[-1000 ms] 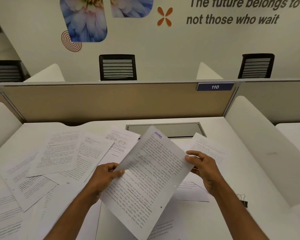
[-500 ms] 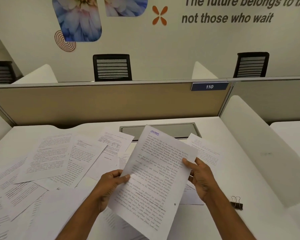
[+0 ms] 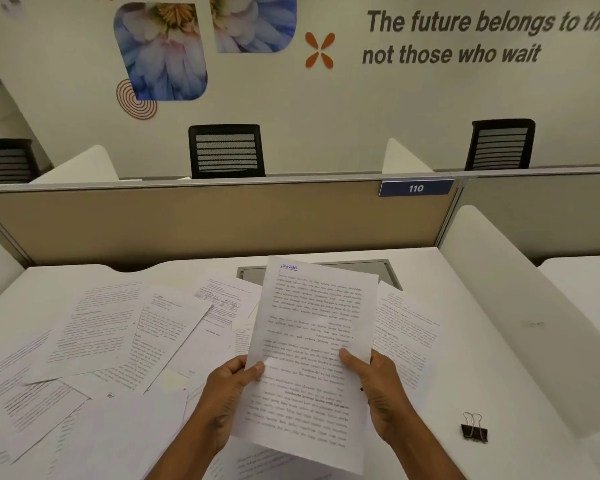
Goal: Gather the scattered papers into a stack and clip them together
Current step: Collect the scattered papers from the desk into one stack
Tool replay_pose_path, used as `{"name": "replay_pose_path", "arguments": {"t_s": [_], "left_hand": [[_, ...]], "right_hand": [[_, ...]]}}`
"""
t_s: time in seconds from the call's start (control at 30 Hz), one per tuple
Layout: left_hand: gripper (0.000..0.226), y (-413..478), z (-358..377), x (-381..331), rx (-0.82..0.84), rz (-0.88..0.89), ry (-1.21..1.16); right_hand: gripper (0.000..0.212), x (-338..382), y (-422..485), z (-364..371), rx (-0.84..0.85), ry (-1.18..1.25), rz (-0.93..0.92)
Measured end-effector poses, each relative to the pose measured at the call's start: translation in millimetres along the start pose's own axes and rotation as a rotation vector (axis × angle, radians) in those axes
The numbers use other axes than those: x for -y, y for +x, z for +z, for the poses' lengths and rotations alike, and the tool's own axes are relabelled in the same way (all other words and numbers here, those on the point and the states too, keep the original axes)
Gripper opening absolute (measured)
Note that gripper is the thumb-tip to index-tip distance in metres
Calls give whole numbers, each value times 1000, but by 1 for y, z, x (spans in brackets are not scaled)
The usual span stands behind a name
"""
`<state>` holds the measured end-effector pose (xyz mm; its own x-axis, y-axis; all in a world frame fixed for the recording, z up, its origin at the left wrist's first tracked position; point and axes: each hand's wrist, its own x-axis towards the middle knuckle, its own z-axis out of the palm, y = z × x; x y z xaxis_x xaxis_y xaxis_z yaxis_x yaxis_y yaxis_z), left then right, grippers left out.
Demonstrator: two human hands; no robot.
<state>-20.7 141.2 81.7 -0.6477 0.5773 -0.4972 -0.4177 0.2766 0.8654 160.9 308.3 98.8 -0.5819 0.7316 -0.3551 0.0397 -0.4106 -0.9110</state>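
Just in front of you, your left hand point(image 3: 227, 393) and right hand point(image 3: 383, 393) pinching one thin printed sheet point(image 3: 312, 344) upright by its side edges, flat loose papers point(image 3: 125, 337) overlapping on the smooth white desk point(image 3: 471, 368), black binder clip point(image 3: 474, 432) right, tan partition point(image 3: 205, 223) beyond.

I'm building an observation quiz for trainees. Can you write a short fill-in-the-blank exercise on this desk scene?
1. The held sheet is gripped by ____ hands.
2. The black binder clip sits on the desk to the ____ of the right hand.
3. The blue plate on the partition reads ____.
4. Most scattered papers lie to the ____ of the left hand.

Answers: both; right; 110; left
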Motion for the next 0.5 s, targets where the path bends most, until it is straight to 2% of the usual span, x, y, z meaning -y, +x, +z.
{"name": "replay_pose_path", "arguments": {"t_s": [0.33, 0.5], "left_hand": [[27, -1, 6, -26, 77, 68, -1], [28, -2, 12, -34, 85, 102, -20]], "right_hand": [[26, 19, 3, 2, 69, -139, 6], [23, 27, 1, 4, 93, -104, -4]]}}
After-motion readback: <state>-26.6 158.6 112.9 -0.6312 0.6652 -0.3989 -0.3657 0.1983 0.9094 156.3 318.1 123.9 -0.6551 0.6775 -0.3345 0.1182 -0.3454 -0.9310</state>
